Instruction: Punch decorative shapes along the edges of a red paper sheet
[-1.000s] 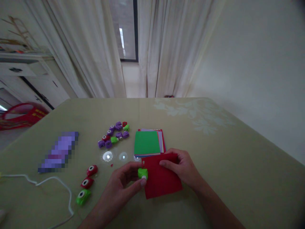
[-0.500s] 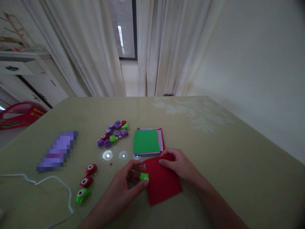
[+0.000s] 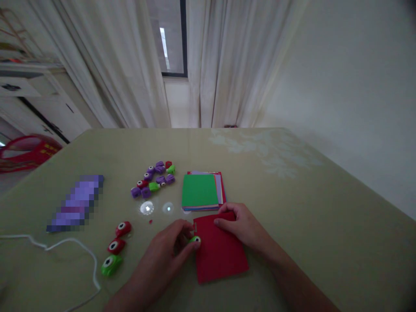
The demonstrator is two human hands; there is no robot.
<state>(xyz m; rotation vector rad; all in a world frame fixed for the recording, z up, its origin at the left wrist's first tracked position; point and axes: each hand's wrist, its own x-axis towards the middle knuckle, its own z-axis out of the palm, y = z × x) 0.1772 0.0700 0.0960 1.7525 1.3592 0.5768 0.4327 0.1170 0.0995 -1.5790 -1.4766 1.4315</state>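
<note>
My left hand (image 3: 167,249) is closed around a small green craft punch (image 3: 195,239), most of it hidden by the fingers. The punch sits at the left edge of a red sheet of paper (image 3: 222,255); whether the edge is inside its slot I cannot tell. Small cut-outs show along that edge, near its upper corner. My right hand (image 3: 242,223) pinches the sheet's upper right edge, thumb on top. Two red punches (image 3: 123,228) and another green punch (image 3: 111,265) lie in a row left of my left hand. Near them is a tiny red paper piece (image 3: 150,222).
Behind the sheet lies a stack of coloured paper (image 3: 199,190), green on top. Several purple, red and green punches (image 3: 145,192) are grouped to its left. Farther left are a blurred purple object (image 3: 76,203) and a white cable (image 3: 82,246).
My left hand has turned the green punch, so its white round face shows more, and moved it slightly up and left. The red sheet has swung slightly clockwise at its lower end.
</note>
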